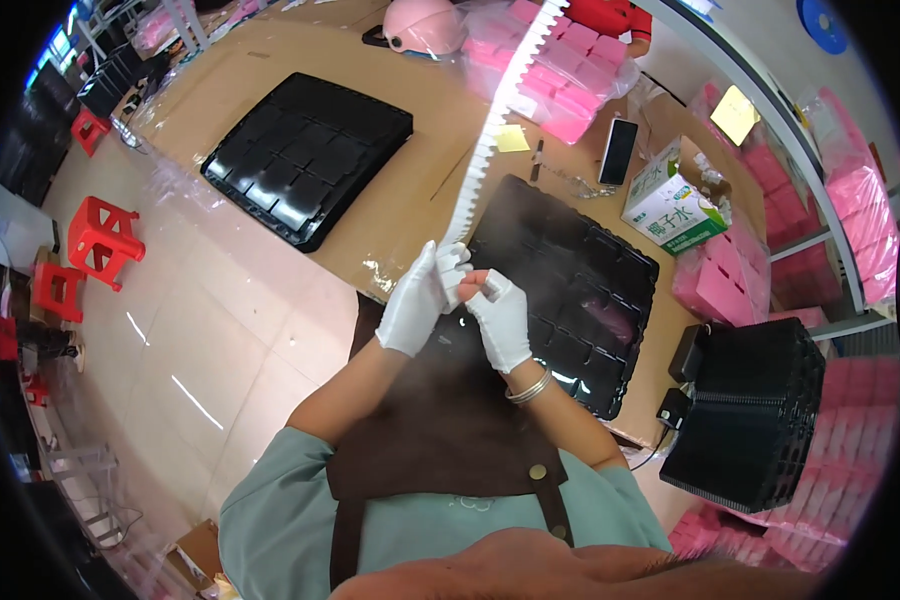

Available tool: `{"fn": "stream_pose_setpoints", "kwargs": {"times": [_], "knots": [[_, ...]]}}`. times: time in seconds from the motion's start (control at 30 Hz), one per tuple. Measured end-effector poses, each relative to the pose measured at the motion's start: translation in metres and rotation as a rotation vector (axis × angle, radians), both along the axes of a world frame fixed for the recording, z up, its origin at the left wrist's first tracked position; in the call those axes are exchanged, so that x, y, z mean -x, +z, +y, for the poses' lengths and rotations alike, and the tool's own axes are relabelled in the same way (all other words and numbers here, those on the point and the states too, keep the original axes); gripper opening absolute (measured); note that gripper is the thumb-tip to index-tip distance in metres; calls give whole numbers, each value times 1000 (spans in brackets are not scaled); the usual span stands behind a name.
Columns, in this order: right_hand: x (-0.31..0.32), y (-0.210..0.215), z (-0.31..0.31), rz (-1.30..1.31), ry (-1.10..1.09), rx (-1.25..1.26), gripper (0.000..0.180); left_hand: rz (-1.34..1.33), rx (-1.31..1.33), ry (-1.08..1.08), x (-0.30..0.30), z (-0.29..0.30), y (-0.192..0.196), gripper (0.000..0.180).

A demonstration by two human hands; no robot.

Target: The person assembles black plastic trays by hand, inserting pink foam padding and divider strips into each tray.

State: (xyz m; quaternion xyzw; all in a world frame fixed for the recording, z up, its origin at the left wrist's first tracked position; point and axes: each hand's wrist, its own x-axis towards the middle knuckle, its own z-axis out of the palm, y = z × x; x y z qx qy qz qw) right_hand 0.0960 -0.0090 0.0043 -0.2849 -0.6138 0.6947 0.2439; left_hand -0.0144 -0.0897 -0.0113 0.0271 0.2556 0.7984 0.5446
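Observation:
My left hand point(410, 308), in a white glove, is closed at the lower end of a long white strip point(490, 137) with a toothed edge, which rises to the top of the view. Close against it, my right hand point(504, 325) wears a white glove with bare fingertips showing. Its thumb and fingers are pinched together by the left fingers; whatever lies between them is too small to make out. Under and beside the right hand lies a black plastic tray point(560, 285) with shallow compartments. Farther left, a glossy black tray point(310, 155) rests on the cardboard-covered table point(205, 95).
A phone point(619, 152), a green-and-white carton point(673, 205) and a yellow note point(512, 139) occupy the table's far right. Pink bagged blocks point(560, 65) stand behind. Stacked black trays point(745, 430) sit at right beside a metal frame point(820, 165). A red stool point(102, 240) stands left.

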Motion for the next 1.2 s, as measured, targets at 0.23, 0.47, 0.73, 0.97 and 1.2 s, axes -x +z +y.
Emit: {"fn": "stream_pose_setpoints", "kwargs": {"times": [0.23,0.47,0.73,0.97,1.2], "knots": [[-4,-3,5,6,-199,-555,6,256,362,111,3,19,-4,30],[34,-4,170,-380,-155,-834,3,170,395,207,18,7,-12,23],[76,-50,227,-553,84,-1014,3,368,500,193,17,-3,-13,28],[92,-76,220,-852,22,-1215,32,359,499,220,17,-4,-15,32],[107,-36,243,-1092,123,-853,69,393,508,141,6,13,-7,30]]}}
